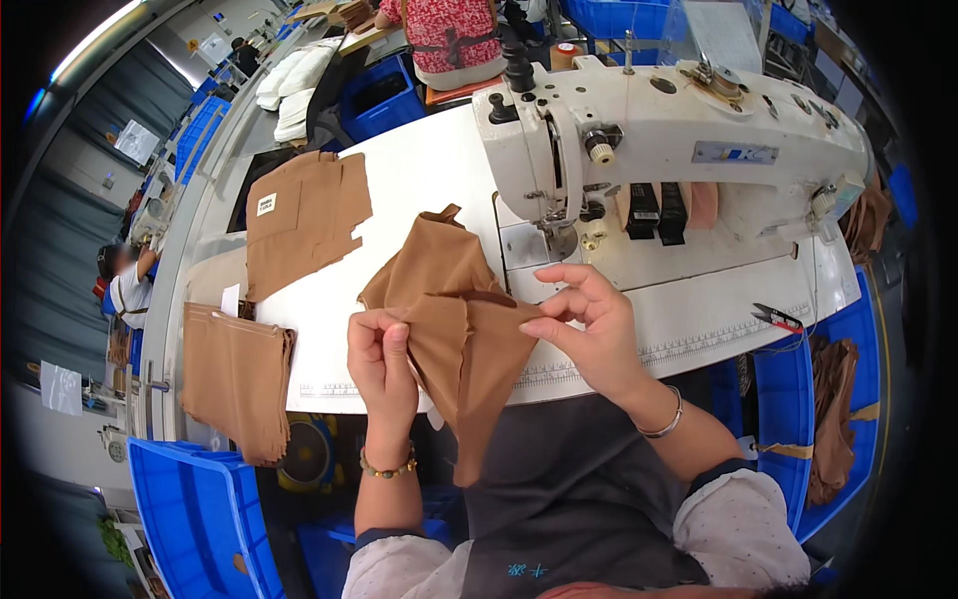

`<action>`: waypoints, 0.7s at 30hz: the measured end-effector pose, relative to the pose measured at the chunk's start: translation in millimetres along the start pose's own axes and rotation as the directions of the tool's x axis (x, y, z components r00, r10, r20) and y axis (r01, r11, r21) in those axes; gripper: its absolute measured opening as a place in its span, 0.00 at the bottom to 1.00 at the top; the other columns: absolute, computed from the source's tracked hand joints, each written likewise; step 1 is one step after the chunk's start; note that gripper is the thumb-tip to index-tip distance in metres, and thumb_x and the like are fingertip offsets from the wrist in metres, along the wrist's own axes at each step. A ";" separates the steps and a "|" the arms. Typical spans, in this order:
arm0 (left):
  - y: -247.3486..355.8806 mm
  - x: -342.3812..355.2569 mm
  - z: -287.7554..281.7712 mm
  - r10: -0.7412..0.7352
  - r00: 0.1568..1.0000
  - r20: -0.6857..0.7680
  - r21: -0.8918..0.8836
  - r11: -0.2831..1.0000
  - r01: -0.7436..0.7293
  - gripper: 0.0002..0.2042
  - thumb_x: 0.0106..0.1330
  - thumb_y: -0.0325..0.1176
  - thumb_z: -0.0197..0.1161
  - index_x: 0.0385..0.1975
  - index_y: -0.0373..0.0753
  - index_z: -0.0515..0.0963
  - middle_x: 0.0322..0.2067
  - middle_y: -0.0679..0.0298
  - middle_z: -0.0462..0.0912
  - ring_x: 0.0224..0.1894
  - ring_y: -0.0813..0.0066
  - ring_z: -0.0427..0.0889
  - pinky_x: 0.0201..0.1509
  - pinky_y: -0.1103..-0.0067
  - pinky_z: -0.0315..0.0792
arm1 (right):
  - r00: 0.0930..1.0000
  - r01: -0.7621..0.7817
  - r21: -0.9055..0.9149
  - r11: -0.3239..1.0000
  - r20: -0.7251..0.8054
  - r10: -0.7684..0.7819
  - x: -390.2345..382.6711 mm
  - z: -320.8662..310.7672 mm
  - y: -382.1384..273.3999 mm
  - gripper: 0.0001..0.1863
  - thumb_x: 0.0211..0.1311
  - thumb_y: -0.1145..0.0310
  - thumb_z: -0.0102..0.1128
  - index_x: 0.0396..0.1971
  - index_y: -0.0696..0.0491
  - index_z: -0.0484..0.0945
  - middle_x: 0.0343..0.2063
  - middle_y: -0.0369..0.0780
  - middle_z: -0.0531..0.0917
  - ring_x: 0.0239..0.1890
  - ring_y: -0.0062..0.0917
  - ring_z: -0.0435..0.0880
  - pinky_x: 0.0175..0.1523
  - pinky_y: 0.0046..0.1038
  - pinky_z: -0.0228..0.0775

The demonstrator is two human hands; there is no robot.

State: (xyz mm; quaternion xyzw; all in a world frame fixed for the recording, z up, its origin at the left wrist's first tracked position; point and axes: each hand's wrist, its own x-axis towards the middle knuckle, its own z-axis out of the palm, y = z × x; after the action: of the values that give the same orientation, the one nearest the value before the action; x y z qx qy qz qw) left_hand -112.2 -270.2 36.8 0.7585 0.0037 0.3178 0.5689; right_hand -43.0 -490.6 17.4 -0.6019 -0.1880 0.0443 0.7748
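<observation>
Both hands pinch a tan, thin stretchy fabric piece [454, 319], held over the table edge in front of the white industrial sewing machine [659, 140]: left hand [381, 351] grips its left edge w/ thumb & fingers, right hand [589, 324] nips the right corner. Risk: slippery layers could slide out of line, since each grip is light & most of the cloth hangs loose.

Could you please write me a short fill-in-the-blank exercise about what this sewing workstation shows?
1. Both hands hold a piece of ____ fabric in front of the sewing machine.
2. The left hand has a beaded bracelet on its wrist, and the right hand has a ____ bangle.
3. A stack of cut fabric pieces lies at the table's ____ edge.
4. The bins beside the table are ____.

Missing words: brown; silver; left; blue
</observation>
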 end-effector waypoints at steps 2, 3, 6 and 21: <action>-8.0 0.1 -4.5 0.020 0.999 0.049 0.016 1.000 -0.020 0.06 0.79 0.30 0.55 0.39 0.37 0.70 0.33 0.71 0.74 0.34 0.87 0.67 0.40 0.87 0.64 | 0.998 0.048 -0.075 0.996 0.043 -0.045 0.5 -2.0 -6.9 0.24 0.57 0.79 0.72 0.54 0.57 0.77 0.26 0.34 0.85 0.29 0.13 0.79 0.39 0.19 0.72; -9.9 0.2 -6.2 0.036 0.995 0.098 0.033 0.999 -0.040 0.05 0.79 0.30 0.55 0.40 0.36 0.71 0.34 0.71 0.75 0.34 0.87 0.67 0.40 0.87 0.64 | 0.995 0.075 -0.088 0.993 0.077 -0.068 0.7 -0.8 -10.9 0.21 0.58 0.78 0.72 0.52 0.57 0.78 0.26 0.34 0.85 0.29 0.13 0.79 0.39 0.20 0.72; -1.5 -4.5 -10.7 -0.148 0.971 0.187 0.038 0.989 0.143 0.06 0.75 0.26 0.60 0.44 0.32 0.74 0.34 0.67 0.78 0.34 0.81 0.73 0.41 0.82 0.70 | 0.978 0.099 -0.175 0.980 0.201 -0.063 4.0 -6.4 -21.9 0.14 0.59 0.76 0.71 0.45 0.58 0.81 0.26 0.34 0.83 0.29 0.15 0.78 0.37 0.22 0.71; 18.9 9.7 -8.1 -0.145 0.949 0.279 -0.047 0.985 0.164 0.04 0.68 0.25 0.68 0.38 0.32 0.85 0.34 0.65 0.83 0.42 0.79 0.79 0.48 0.82 0.71 | 0.935 0.187 -0.388 0.903 0.351 -0.043 8.1 -15.2 -51.1 0.06 0.65 0.72 0.66 0.36 0.59 0.84 0.24 0.39 0.80 0.24 0.24 0.76 0.31 0.26 0.67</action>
State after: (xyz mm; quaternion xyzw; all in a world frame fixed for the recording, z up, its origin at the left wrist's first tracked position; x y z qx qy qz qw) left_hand -115.2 -266.3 59.0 0.7725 -0.0270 0.1639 0.6129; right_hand -38.3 -516.0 64.8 -0.7240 -0.3572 0.0583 0.5873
